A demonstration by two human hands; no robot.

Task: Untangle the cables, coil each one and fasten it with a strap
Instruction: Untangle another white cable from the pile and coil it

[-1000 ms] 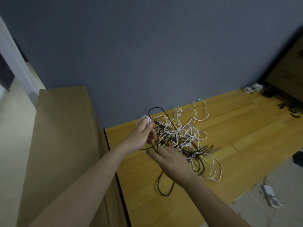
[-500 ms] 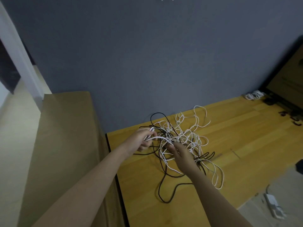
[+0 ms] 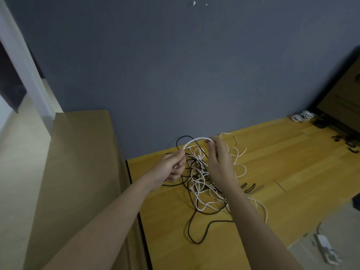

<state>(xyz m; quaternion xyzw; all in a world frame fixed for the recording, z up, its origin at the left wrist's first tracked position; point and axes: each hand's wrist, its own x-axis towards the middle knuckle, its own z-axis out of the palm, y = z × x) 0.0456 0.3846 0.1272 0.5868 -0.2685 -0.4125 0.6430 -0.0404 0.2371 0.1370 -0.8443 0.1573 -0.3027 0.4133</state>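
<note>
A thick, smooth white cable (image 3: 195, 139) arches between the two hands, its span running from 9 to 3 o'clock, bowed toward 12. The left hand (image 3: 174, 167) grips one end in curled fingers; the right hand (image 3: 220, 160) pinches the other. Beneath lies a tangle of thin white and black cables (image 3: 202, 184) on the glossy wooden tabletop (image 3: 292, 162).

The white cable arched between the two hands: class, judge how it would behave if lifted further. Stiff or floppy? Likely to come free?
The white cable holds a smooth arch between the left hand and right hand, so it is probably springy rather than limp. Its loops thread through the black cable, so lifting would likely drag the tangle along.
</note>
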